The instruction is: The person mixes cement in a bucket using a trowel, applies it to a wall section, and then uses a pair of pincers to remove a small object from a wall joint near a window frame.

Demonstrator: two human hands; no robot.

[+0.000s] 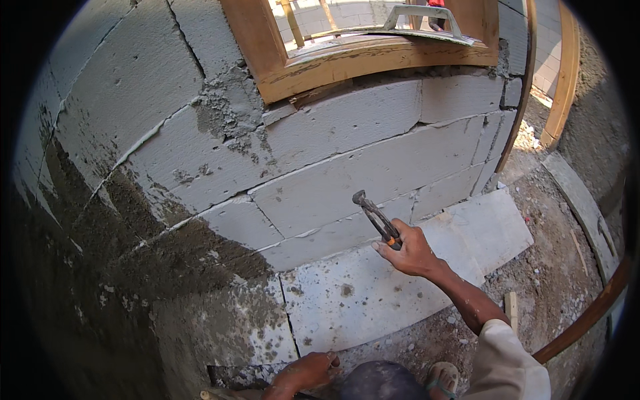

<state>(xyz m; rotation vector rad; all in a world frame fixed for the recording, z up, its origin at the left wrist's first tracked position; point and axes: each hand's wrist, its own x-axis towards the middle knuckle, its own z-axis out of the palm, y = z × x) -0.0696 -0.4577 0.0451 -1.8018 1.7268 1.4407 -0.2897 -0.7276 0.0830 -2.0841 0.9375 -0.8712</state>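
Observation:
My right hand [412, 250] is closed round the handles of a pair of pincers [379, 219], dark with a bit of orange near the grip. Their jaws point up and to the left, in front of the pale block wall [347, 167]. Low in the picture, my left hand [308, 373] is curled over the white boards [373, 293]; whatever may be in its fingers is hidden. Wet grey mortar [200, 250] covers the wall's lower left part.
A wooden window frame [373, 60] is set in the wall, with a plastering float [427, 30] on its sill. On the right stand a wooden post [561, 80] and a curved board [580, 200]. Rubble [540, 267] covers the ground, and my sandalled foot [443, 377] shows below.

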